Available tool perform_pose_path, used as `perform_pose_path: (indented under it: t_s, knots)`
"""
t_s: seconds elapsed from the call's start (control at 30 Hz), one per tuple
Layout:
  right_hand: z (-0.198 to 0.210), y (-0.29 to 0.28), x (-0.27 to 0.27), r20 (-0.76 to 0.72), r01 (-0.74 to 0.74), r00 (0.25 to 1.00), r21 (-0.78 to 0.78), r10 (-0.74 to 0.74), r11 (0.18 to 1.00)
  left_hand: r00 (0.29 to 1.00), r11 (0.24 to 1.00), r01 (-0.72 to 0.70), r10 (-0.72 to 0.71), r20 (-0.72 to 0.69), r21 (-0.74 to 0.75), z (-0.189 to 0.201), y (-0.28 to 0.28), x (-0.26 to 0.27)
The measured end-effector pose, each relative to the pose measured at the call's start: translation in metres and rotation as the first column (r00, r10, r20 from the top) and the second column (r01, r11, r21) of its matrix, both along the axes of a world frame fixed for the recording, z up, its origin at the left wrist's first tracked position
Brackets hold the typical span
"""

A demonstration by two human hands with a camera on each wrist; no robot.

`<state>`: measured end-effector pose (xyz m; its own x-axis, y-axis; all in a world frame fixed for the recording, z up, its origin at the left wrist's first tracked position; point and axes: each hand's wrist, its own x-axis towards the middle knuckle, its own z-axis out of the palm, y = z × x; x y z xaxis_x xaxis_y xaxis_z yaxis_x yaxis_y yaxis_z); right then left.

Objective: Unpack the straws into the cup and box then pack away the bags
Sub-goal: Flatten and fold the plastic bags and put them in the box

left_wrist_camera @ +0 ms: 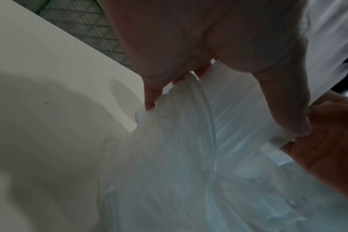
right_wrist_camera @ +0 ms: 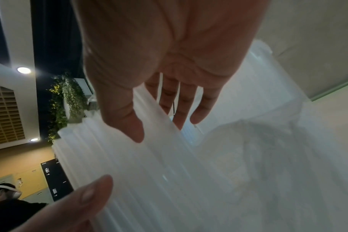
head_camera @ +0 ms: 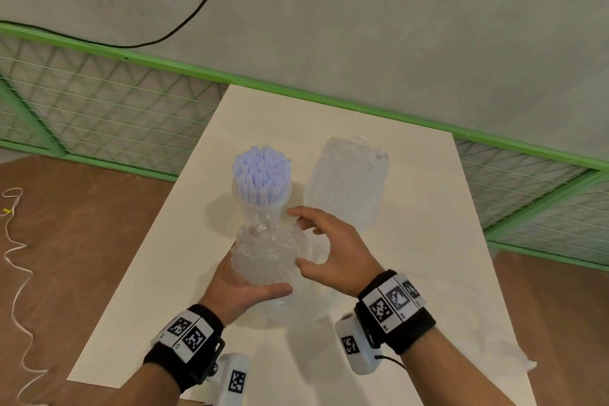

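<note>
My left hand (head_camera: 250, 287) grips a thick bundle of translucent white straws (head_camera: 267, 254) from below, fingers curled round it (left_wrist_camera: 238, 109). Clear bag film (left_wrist_camera: 169, 157) hangs round the bundle's lower part. My right hand (head_camera: 329, 247) is at the bundle's right side with fingers spread and nearly straight. Its thumb touches the straws (right_wrist_camera: 149, 157) and its fingers lie behind them. Just beyond the bundle stands a clear cup (head_camera: 260, 204) packed with upright purple-tinted straws (head_camera: 262, 171). To the right of the cup is a clear box-like container (head_camera: 349, 181) with white straws inside.
A white table (head_camera: 428, 224) carries everything. A flattened clear bag (head_camera: 461, 323) lies on its right front part. Green mesh fencing (head_camera: 99, 109) runs behind and to both sides. A white cord (head_camera: 16, 257) lies on the brown floor at the left.
</note>
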<state>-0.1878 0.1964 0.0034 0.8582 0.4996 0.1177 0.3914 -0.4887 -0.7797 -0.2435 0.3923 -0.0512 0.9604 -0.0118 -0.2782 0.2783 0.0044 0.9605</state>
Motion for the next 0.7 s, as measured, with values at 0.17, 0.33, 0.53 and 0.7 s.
perform_pose_path:
  t_s: [0.17,0.33,0.53,0.7]
  knots:
    - [-0.006,0.006,0.001,0.110,0.059,0.992,0.056,-0.065,0.997,1.000,1.000,0.012,-0.012,0.010,0.021,-0.001,-0.001,0.000]
    - [-0.005,0.008,-0.003,0.035,0.116,0.992,0.085,-0.120,0.990,1.000,1.000,0.017,-0.017,0.003,0.026,-0.002,-0.002,0.000]
    - [-0.008,0.014,-0.003,0.190,0.054,0.979,0.076,-0.068,0.996,1.000,1.000,0.016,-0.016,0.004,0.019,-0.004,-0.002,-0.001]
    - [-0.012,0.014,-0.003,0.202,0.099,0.972,0.103,-0.118,0.990,1.000,1.000,0.018,-0.018,-0.005,0.010,-0.004,-0.001,-0.001]
